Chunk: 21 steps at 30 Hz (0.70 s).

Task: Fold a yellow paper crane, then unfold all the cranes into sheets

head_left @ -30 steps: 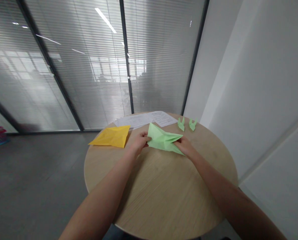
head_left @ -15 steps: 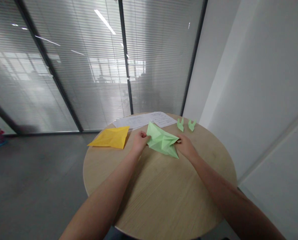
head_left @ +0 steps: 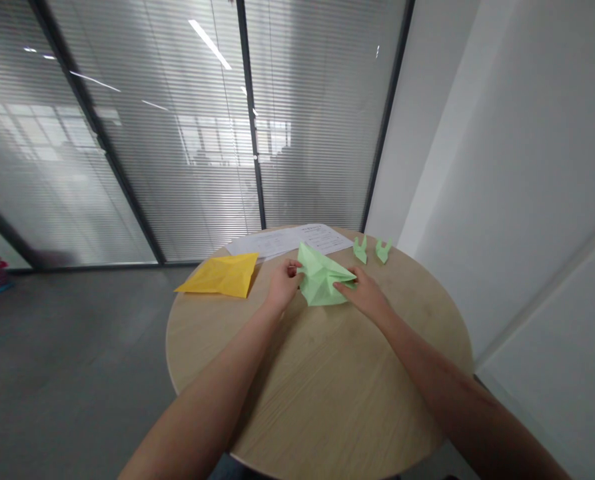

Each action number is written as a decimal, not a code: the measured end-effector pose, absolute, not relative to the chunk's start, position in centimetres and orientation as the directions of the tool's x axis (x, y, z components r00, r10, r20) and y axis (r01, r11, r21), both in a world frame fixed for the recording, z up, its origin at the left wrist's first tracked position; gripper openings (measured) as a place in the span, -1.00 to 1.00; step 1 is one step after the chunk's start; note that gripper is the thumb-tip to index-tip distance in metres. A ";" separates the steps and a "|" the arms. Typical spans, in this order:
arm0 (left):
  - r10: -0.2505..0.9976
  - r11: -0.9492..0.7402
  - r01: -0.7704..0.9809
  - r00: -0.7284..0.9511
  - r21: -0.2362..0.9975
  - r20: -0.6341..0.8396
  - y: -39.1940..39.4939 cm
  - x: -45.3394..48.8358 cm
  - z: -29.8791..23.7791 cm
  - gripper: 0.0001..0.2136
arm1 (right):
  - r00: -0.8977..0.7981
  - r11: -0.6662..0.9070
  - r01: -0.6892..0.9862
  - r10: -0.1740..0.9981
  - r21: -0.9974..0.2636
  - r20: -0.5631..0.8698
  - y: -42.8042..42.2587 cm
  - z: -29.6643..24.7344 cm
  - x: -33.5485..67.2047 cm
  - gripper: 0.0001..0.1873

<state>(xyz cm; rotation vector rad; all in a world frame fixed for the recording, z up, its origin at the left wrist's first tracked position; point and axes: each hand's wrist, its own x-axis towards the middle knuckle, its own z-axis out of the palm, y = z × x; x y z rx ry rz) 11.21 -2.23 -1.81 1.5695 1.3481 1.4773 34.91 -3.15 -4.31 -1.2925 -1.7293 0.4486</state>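
A sheet of light green origami paper (head_left: 322, 277), creased and partly folded, is held between my two hands above the table. My left hand (head_left: 284, 283) pinches its left edge between thumb and fingers. On the other side, my right hand (head_left: 364, 291) grips the right corner, with the thumb pressed on the near face where the folds gather. The fingers behind the paper are partly hidden. Beyond my right hand stand two small folded green paper figures, one on the left (head_left: 360, 250) and one on the right (head_left: 383, 251), each with two upright points.
The round wooden table (head_left: 327, 387) carries a yellow sheet of paper (head_left: 220, 275) at the left and white printed sheets (head_left: 287, 240) at the back. Glass panels with blinds (head_left: 317, 133) rise behind it, and a white wall (head_left: 527, 200) stands close on the right.
My right hand has shifted its grip, its thumb now over the front of the paper. The lower right corner, which pointed down, has been drawn in towards that hand.
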 end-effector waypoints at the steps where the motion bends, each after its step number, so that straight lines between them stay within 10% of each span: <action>1: 0.924 -0.330 0.292 -0.093 0.898 0.370 -2.3 11.3 -1.7 -0.80 | -0.029 0.363 0.593 0.902 -0.719 0.431 -3.2 -4.4 34.9 -0.62; 21: 0.961 -0.245 0.356 -0.033 0.902 0.274 -2.7 9.8 -1.0 -0.67 | 0.092 0.260 0.218 0.954 -0.941 0.285 -0.6 -5.2 37.0 -0.64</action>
